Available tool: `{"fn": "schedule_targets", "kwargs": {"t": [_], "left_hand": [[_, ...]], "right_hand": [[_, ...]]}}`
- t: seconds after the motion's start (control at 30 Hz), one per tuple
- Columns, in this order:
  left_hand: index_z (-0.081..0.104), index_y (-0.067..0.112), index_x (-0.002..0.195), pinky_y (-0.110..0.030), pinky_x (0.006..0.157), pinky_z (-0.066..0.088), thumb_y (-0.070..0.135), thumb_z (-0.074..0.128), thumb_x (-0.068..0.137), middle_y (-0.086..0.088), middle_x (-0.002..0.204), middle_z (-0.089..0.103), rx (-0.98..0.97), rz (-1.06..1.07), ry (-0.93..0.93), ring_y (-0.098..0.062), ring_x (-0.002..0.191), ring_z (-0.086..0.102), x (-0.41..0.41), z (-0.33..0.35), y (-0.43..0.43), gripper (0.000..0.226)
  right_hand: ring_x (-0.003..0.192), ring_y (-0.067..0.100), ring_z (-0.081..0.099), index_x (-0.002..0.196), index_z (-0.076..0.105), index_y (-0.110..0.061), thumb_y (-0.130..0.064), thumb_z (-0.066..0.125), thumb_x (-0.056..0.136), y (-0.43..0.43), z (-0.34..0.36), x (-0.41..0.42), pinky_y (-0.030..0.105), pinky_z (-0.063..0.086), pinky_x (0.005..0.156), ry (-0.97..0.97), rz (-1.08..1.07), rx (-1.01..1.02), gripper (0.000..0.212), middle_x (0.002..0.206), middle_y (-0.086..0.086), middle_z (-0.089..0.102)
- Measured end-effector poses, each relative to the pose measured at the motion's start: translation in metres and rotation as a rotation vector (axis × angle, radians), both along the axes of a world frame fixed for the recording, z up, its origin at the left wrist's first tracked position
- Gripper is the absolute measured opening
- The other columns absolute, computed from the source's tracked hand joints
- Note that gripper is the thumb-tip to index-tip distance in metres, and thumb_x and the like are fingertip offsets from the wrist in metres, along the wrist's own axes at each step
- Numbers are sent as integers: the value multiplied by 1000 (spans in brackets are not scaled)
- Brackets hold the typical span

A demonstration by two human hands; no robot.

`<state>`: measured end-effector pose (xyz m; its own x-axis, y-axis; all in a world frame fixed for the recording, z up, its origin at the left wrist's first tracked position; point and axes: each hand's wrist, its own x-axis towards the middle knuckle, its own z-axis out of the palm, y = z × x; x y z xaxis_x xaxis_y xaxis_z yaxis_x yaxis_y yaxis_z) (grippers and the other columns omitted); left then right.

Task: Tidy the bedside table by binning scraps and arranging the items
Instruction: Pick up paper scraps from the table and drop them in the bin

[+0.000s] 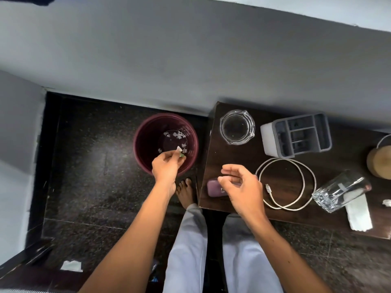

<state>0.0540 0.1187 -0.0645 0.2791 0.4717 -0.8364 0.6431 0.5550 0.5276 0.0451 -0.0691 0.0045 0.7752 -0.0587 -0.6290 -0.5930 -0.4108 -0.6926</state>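
My left hand (167,166) hovers over the maroon bin (148,132) on the floor and pinches small scraps (179,150), one white and one greenish. Several white scraps lie on the bin's bottom. My right hand (241,185) hangs above the left part of the dark wooden bedside table (215,157), fingers loosely curled, nothing visible in it. It partly covers a small purple case (213,188).
On the table stand a glass ashtray (237,126), a grey-and-white organiser (296,135), a coiled white cable (285,182), a tipped glass (340,191) over a folded tissue (358,212), a white scrap (386,202) and a lamp base (379,161). Paper (72,266) lies on the floor.
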Motion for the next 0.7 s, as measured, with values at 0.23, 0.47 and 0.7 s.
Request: {"fn": "schedule_targets", "kwargs": {"t": [0.23,0.47,0.7], "left_hand": [[65,3,96,-33,89,60,6,60,99,-11,87,72,44,29,111,-15,70,73,8,-29,25,6],[64,2,108,-31,92,58,6,53,102,-15,104,72,31,-88,74,-23,94,74,-6,-2,5,14],[66,9,114,-24,75,61,19,51,105,-10,107,74,-79,-274,-73,-16,89,74,-25,57,-71,20]], "right_hand": [[85,4,71,104,71,-20,-6,72,84,-3,-3,-3,12,55,73,11,-22,-24,25,100,-6,73],[85,7,72,104,71,-18,-7,73,84,-4,3,-2,14,56,74,0,-51,-1,23,99,-6,73],[84,-2,69,106,70,-17,-6,69,87,-20,11,-6,6,50,66,-46,-74,24,22,98,-6,72]]}}
